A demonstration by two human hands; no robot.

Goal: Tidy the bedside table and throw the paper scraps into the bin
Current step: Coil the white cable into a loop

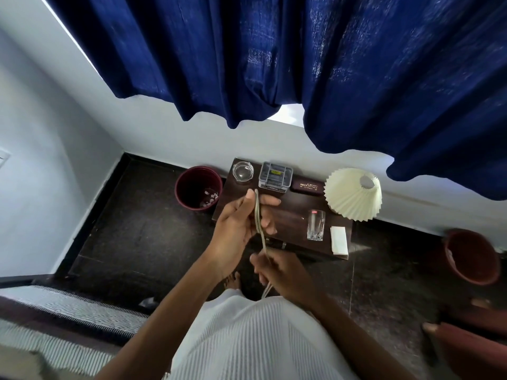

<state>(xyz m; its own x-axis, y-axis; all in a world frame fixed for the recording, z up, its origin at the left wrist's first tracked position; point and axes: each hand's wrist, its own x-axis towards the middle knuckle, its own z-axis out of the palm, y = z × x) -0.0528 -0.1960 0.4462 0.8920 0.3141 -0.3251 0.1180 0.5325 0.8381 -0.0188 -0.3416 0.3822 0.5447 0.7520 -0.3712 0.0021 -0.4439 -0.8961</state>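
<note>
A pale cord (259, 223) is stretched between my two hands above the near left part of the dark wooden bedside table (290, 212). My left hand (241, 220) pinches its upper, doubled end. My right hand (282, 272) grips it lower down, and its loose end hangs below that hand. The maroon bin (198, 187) stands on the floor left of the table, with paper scraps (210, 197) inside. On the table are a glass ashtray (242, 172), a grey organiser box (275, 178), a dark spectacle case (307, 185), a drinking glass (316, 225) and a white folded paper (339, 240).
A cream pleated lampshade (354, 193) lies tilted at the table's right end. Blue curtains (274, 50) hang overhead against the white wall. A terracotta pot (472, 256) stands on the dark floor to the right. A striped bed edge (68, 319) is at lower left.
</note>
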